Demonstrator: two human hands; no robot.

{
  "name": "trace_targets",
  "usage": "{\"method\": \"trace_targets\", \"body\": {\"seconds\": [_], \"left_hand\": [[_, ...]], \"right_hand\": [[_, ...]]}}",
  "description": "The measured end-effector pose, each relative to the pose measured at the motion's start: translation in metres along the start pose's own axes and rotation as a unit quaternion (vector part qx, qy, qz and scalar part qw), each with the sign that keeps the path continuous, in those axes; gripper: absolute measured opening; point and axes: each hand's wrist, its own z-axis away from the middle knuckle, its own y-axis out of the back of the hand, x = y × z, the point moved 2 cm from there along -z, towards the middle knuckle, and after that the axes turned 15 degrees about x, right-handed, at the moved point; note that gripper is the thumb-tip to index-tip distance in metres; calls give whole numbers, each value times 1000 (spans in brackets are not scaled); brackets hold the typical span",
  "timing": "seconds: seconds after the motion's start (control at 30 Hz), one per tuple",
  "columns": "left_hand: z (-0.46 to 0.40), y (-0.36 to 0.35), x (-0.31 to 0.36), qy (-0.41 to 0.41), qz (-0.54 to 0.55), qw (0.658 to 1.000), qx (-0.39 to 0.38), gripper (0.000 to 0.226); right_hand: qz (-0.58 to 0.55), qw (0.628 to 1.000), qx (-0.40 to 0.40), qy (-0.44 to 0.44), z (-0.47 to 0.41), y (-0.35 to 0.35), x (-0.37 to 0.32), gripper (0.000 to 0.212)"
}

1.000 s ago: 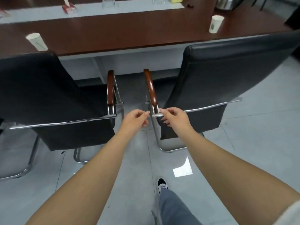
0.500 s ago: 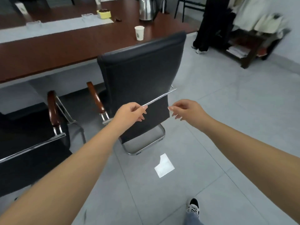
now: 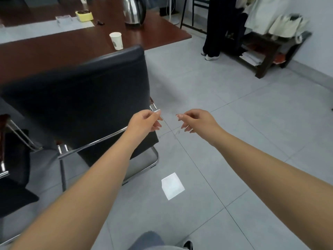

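Your knee (image 3: 147, 240) in jeans at bottom edge. White patch (image 3: 173, 185) on grey floor ahead of it. Your left hand (image 3: 144, 121): thumb and forefinger pinch end of chrome rail (image 3: 100, 139) across back of black chair (image 3: 81, 98), other fingers curled under. Your right hand (image 3: 195, 120): just beside left, clear of rail, over floor, fingers loosely curled, holding nothing. Chair stands at brown table (image 3: 45, 49), back toward you. Paper cup (image 3: 116, 40) on table past chair top, kettle (image 3: 134, 11) beyond. Far right: person's dark legs (image 3: 214, 29) by wooden bench (image 3: 270, 51).
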Motion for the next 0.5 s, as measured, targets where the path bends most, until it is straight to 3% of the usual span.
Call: {"method": "trace_targets", "body": {"seconds": [0.23,0.5], "left_hand": [[-50,-60,4,45,-14,998,28,25],[-171,-134,-13,108,27,991,71,28]], "right_hand": [[6,999,-40,-1,-85,10,13,24],[44,996,-83,-2,-235,-22,23,25]]}}
